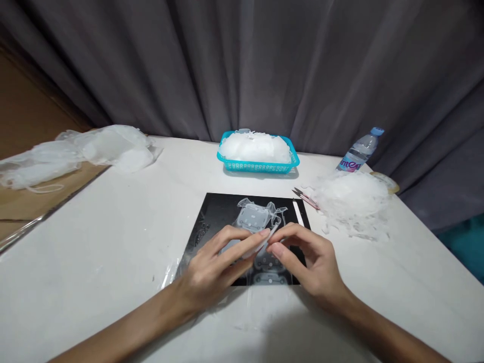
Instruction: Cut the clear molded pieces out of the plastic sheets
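Observation:
Over a black board [212, 206], my left hand [212, 259] grips a thin, translucent whitish plastic-like piece [260, 244] between thumb and fingers, tilted up on edge. My right hand [315, 259] pinches the right edge of that same piece with thumb and forefinger. Several similar flat translucent pieces [253, 217] with rounded outlines and small holes lie on the board, partly hidden under my hands. Loose clear trimmings curl at their far edge. A slim white tool [298, 212] with a dark tip rests at the board's right side.
Behind the board stands a blue basket [259, 165] heaped with white translucent pieces. To the right are thread snips [306, 198], a pile of translucent scraps [351, 196] and a water bottle [361, 151]. Plastic bags [117, 146] lie far left, by cardboard [34, 111].

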Demonstrator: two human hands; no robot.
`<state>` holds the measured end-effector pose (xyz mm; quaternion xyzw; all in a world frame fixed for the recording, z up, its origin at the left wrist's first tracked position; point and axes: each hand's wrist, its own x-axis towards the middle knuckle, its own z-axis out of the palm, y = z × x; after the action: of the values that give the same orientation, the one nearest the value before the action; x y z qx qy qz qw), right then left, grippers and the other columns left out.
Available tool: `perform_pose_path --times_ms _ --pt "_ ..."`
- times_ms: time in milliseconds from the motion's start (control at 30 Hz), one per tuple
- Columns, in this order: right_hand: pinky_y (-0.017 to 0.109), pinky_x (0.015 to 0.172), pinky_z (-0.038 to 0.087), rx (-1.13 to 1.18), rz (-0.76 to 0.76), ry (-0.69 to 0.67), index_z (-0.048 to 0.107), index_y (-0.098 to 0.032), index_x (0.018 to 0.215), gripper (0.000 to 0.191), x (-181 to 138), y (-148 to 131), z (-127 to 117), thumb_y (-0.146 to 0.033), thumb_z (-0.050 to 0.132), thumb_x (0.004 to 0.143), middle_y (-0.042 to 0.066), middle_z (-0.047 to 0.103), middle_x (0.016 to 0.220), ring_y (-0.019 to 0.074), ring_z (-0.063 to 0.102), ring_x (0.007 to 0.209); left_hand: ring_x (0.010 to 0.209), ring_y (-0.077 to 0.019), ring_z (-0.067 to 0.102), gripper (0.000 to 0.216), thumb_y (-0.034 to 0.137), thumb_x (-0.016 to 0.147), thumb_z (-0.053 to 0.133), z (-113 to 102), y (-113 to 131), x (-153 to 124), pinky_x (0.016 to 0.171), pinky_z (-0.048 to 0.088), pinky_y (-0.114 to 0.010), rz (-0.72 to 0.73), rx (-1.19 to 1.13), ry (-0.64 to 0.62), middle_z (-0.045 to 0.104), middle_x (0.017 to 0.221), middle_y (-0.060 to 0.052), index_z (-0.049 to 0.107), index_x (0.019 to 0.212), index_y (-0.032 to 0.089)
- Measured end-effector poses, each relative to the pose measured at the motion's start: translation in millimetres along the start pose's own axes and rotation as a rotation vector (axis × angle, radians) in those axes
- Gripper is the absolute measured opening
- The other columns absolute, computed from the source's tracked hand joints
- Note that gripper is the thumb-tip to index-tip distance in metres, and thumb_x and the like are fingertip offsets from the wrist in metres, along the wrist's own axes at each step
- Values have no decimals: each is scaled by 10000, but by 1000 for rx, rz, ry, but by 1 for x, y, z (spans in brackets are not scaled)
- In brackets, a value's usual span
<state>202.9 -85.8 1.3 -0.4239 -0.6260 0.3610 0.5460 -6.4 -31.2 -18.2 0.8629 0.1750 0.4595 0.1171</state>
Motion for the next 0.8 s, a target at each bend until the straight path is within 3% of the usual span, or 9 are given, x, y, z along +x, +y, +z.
perform_pose_path --times_ms 233,467,700,800 --pt "270 719 604 40 43 39 750 -208 962 70 -2 -1 2 -227 683 952 35 754 886 152 711 791 952 -172 690 588 39 980 635 1 1 -6 834 638 -311 -1 8 -43 670 1062 -68 536 1522 242" --pt "256 690 603 72 107 29 775 -209 916 76 -3 -4 1 -242 709 934 27 759 822 146 712 746 943 -187 673 511 -22 924 678 -2 2 0 804 596 -316 67 41 -28 679 1043 -96 625 1415 107" --pt "254 651 616 87 195 34 786 -216 937 94 -4 -3 1 -289 727 931 25 764 802 150 713 714 992 -218 711 532 46 1004 592 -10 -5 -1 891 611 -365 197 169 -109 749 1062 -131 511 1529 83" --pt "249 620 612 86 214 36 786 -211 929 108 -5 -2 0 -302 728 930 27 760 786 152 715 697 985 -218 728 558 71 1041 534 -10 -5 -4 916 622 -385 175 201 -150 771 1091 -129 439 1588 135"
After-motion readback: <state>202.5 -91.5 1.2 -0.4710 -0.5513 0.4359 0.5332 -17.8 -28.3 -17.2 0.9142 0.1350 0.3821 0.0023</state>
